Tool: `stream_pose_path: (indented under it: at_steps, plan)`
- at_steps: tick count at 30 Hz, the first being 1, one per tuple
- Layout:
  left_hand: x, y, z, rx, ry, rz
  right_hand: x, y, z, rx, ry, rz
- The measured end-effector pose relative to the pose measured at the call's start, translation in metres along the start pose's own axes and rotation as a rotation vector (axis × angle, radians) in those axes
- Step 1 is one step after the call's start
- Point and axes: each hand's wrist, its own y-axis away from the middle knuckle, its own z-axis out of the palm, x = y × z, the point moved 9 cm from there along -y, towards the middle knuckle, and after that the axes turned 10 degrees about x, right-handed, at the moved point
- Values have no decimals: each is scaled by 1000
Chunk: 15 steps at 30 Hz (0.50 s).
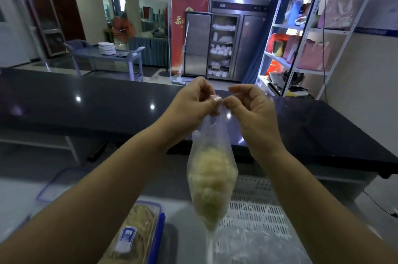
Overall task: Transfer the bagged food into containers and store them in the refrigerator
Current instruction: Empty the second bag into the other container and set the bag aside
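Note:
A clear plastic bag (212,179) of pale yellow food hangs in mid-air in front of me. My left hand (189,102) and my right hand (252,110) both pinch its knotted top at about chest height, fingers close together on the knot. Below, at the bottom left, a clear container with a blue-clipped lid (137,235) holds pale strips of food and sits closed on the grey worktop (189,242). A loose blue-rimmed lid (62,184) lies to its upper left.
A perforated metal panel (254,210) lies under the bag to the right. A long black counter (86,102) crosses ahead. Beyond it stand a steel refrigerator cabinet (226,48), a metal shelf rack (305,35) at right and a cart with plates (106,48).

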Motion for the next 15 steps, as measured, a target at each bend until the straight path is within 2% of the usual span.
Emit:
stream_pose_path:
  at_steps: [3,6,9,13,15]
  plan:
    - [5,9,-39,48,0,-22,28,24,28,-55,55,68]
    - [14,16,-79,89,-19,-7,59,61,71,-238,92,196]
    - [20,26,-120,100,-12,11,79,101,114,-391,11,324]
    - [14,44,-183,118,43,6,82,145,175,-491,-79,390]
    - [7,53,-212,107,64,-19,83,161,207,-473,-92,424]
